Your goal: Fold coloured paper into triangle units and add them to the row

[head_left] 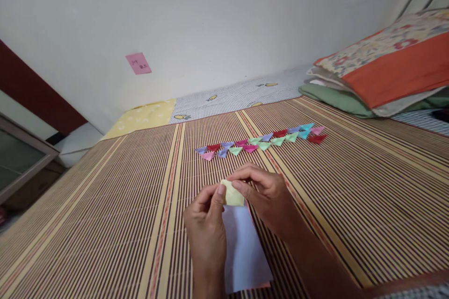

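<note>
A small pale yellow piece of paper (234, 195) is held up between my two hands. My left hand (207, 217) pinches its left edge between thumb and fingers. At the top right corner, the thumb and fingers of my right hand (268, 191) grip the same paper. Beneath the hands lies a stack of larger paper sheets (245, 252), pale lilac on top with an orange edge showing below. Beyond them, small folded paper triangles (250, 148) in red, pink, green, blue and purple form two rows.
Everything lies on a striped woven mat (133, 205). Folded bedding with an orange-bordered pillow (396, 70) is stacked at the back right. A pink note (138, 63) is stuck on the white wall. A framed glass panel (24, 154) stands beyond the mat's left edge.
</note>
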{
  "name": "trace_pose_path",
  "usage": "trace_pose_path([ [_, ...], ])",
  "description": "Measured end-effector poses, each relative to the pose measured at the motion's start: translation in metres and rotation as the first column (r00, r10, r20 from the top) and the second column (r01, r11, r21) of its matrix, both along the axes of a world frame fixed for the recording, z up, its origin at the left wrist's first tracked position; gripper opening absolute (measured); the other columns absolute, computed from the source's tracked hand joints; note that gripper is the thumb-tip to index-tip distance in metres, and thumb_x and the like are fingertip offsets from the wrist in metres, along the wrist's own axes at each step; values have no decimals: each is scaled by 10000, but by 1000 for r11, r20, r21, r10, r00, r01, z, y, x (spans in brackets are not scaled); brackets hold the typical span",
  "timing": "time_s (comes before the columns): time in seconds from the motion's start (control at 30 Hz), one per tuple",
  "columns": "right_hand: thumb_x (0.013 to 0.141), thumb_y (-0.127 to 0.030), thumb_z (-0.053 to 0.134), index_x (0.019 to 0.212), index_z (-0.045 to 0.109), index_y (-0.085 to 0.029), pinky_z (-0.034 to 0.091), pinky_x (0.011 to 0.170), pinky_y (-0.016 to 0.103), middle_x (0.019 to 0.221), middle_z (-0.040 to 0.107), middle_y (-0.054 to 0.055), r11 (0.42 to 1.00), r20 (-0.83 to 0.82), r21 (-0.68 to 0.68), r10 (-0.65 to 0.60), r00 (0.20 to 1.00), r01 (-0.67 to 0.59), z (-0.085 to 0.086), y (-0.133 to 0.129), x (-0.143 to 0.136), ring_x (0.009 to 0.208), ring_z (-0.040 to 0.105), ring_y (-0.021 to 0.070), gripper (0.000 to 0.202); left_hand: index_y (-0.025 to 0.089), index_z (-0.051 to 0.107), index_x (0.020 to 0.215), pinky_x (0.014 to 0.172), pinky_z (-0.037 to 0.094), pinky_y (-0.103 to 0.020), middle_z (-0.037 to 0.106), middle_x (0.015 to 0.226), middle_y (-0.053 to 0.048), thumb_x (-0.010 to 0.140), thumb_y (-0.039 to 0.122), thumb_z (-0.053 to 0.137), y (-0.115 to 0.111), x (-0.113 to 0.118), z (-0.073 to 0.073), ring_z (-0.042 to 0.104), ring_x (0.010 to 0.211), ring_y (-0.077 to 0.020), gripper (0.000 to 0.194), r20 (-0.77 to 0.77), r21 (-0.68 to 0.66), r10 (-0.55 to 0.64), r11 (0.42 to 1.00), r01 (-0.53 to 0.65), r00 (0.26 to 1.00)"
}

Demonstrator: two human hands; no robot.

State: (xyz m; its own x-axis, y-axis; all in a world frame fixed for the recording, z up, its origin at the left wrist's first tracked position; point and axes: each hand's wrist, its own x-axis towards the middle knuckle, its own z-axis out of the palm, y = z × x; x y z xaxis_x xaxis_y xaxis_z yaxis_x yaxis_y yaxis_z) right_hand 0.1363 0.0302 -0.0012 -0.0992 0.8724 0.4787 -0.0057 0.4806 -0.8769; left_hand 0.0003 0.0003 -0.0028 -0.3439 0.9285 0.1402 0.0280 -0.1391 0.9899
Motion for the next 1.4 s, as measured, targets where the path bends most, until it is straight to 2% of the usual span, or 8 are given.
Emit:
trace_pose_path([
  [0.3, 877, -222, 723, 863, 749, -197, 502, 695, 271, 806, 691, 2, 987, -144, -136, 60, 988, -79, -6, 2, -2, 759, 640, 147, 39, 216, 795, 839, 560, 412, -223, 599, 629, 26, 842, 390, 745, -2, 4, -1, 508, 609, -128, 181, -50, 37, -3, 999, 5, 999],
  [0.57, 861, -211, 736, 839, 736, -196, 490, 735, 278, 811, 689, 0, 994, -113, -104, 7, 994, -19, -6, 0, -4, 794, 640, 150, 26, 214, 749, 802, 543, 387, -213, 569, 623, 37, 865, 387, 730, -2, 1, -1, 479, 587, -111, 185, -79, 31, -58, 998, 61, 995],
  [0.77, 913, -292, 676, 803, 681, -181, 433, 599, 243, 698, 609, -30, 964, -136, -222, 120, 983, -149, -6, 3, 2, 639, 536, 113, 157, 208, 728, 771, 548, 387, -196, 567, 628, 38, 861, 372, 733, 0, -1, -3, 472, 590, -100, 188, 22, 22, -93, 995, 93, 995],
  [1.03, 873, -189, 672, 714, 665, -164, 413, 616, 248, 685, 618, -18, 998, 101, -23, -56, 993, 58, 6, -2, 0, 653, 555, 119, 161, 196, 754, 753, 540, 392, -210, 583, 608, 23, 806, 392, 778, 1, -3, -3, 483, 577, -110, 205, -25, -13, -54, 998, 54, 998],
  [1.13, 866, -231, 689, 718, 648, -166, 401, 580, 241, 662, 600, -24, 991, 41, -131, 7, 999, -2, 2, -1, 0, 622, 532, 116, 167, 185, 729, 739, 536, 384, -197, 566, 603, 31, 795, 394, 792, 3, -5, -6, 473, 569, -97, 225, 63, -27, -105, 994, 107, 992],
  [1.27, 883, -322, 684, 725, 592, -176, 340, 511, 223, 618, 501, -56, 934, -103, -299, 174, 979, -197, -6, 2, 0, 554, 435, 95, 234, 178, 718, 773, 558, 403, -187, 579, 641, 31, 785, 370, 806, 4, -3, -10, 497, 590, -89, 212, 263, -28, -136, 988, 149, 955],
  [1.33, 897, -334, 665, 699, 565, -177, 304, 499, 221, 605, 453, -64, 932, -88, -296, 193, 977, -211, -7, 2, -1, 545, 387, 87, 272, 175, 704, 760, 560, 419, -191, 582, 639, 31, 753, 358, 830, 4, 0, -10, 505, 582, -90, 223, 375, -26, -124, 989, 144, 919],
  [1.4, 896, -339, 664, 669, 527, -181, 274, 488, 223, 584, 407, -72, 949, -40, -274, 150, 988, -155, -7, 1, -2, 534, 349, 83, 308, 173, 694, 745, 550, 436, -198, 597, 635, 29, 717, 345, 853, 5, 3, -9, 525, 571, -96, 236, 455, -27, -105, 991, 132, 884],
])
